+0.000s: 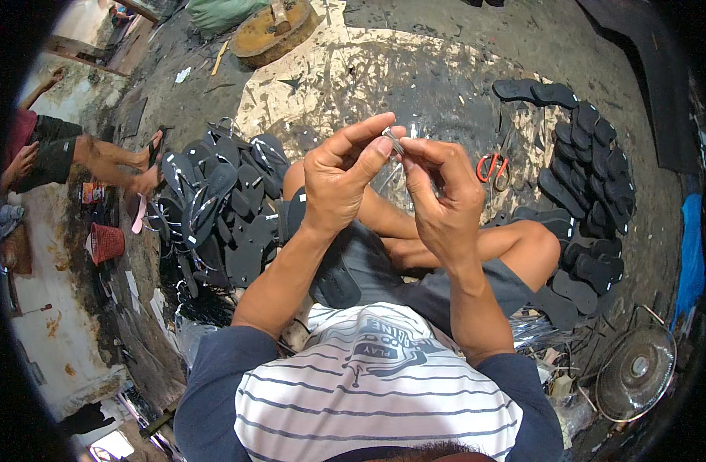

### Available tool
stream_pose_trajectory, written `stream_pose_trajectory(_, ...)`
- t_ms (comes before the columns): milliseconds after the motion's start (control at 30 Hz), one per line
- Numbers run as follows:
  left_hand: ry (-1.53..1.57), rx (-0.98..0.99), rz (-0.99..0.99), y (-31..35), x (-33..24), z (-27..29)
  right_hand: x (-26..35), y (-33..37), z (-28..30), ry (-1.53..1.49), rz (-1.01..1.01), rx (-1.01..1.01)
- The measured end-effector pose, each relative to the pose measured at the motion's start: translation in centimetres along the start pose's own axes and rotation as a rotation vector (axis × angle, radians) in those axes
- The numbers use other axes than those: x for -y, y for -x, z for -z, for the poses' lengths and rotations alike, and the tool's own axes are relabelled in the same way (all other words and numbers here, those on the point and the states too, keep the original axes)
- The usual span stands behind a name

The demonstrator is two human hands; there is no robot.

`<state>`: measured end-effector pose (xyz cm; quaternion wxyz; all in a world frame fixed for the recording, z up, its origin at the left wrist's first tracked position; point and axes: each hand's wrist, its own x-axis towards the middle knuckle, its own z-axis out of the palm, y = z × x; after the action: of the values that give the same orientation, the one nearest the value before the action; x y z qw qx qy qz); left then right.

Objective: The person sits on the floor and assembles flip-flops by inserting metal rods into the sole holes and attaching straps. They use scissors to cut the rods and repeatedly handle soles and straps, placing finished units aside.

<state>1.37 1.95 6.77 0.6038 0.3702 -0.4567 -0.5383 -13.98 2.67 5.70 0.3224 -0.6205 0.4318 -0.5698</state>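
The left hand [337,185] and right hand [451,196] were both found clamped, thumb to finger, on a small, slim, shiny silvery piece [394,141] of undetermined material raised between them, apparently a fine-handling step whose next move called for steady, light fingertips.

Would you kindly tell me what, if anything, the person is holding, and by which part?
A small silvery piece, kind unclear, is pinched near both ends: left hand at the upper, right hand at the lower.
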Motion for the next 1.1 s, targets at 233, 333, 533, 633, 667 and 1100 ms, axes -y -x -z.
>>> stream_pose_trajectory(233,-0.168,0.025,0.03,0.7,0.3,0.3,-0.1,0.2,0.1,-0.091,-0.165,0.037)
stream_pose_trajectory(333,-0.512,-0.003,0.061,1.1,-0.6,4.5,1.8,0.4,2.1,-0.325,-0.233,0.063)
stream_pose_trajectory(533,-1.544,0.217,0.0,8.6,2.0,15.5,9.3,-2.4,8.0,-0.999,0.429,0.583)
stream_pose_trajectory(633,-1.445,0.128,0.042,9.7,1.0,13.6,10.8,-1.5,6.4,-0.994,0.454,0.377)
stream_pose_trajectory(667,-1.235,0.116,0.094,9.5,0.5,13.0,10.6,-1.8,5.5,-0.978,0.585,0.275)
stream_pose_trajectory(1100,-0.351,-0.014,0.292,2.2,-4.0,3.2,3.9,-0.6,3.1,-0.147,-0.078,0.206)
